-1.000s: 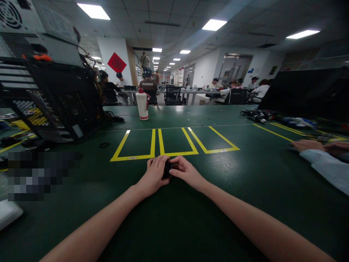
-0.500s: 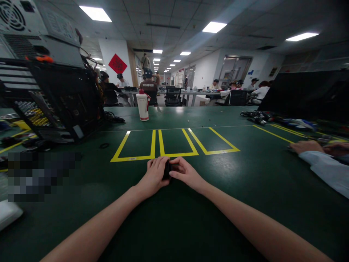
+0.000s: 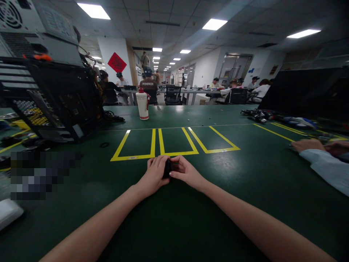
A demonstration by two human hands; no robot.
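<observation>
Between my hands is a small black object (image 3: pixel 167 169), its kind hidden by my fingers. My left hand (image 3: pixel 156 170) is closed around its left side, thumb below and fingers over the top. From the right, my right hand (image 3: pixel 185 170) has its curled fingers and thumb against the same object; what the fingertips grip there is partly hidden. Both hands are low over the green table (image 3: pixel 174 222), just in front of the yellow tape outlines (image 3: pixel 178 153).
At the left stands an open black computer case (image 3: pixel 62 98). A white bottle (image 3: pixel 142 105) with a red lid is farther back. A black ring (image 3: pixel 104 145) lies left of the tape. At the right are cables (image 3: pixel 257 115), a dark screen (image 3: pixel 305 91) and another person's hand (image 3: pixel 308 145).
My hands and the black object stay in nearly the same place and pose. The whole view has shifted very slightly.
</observation>
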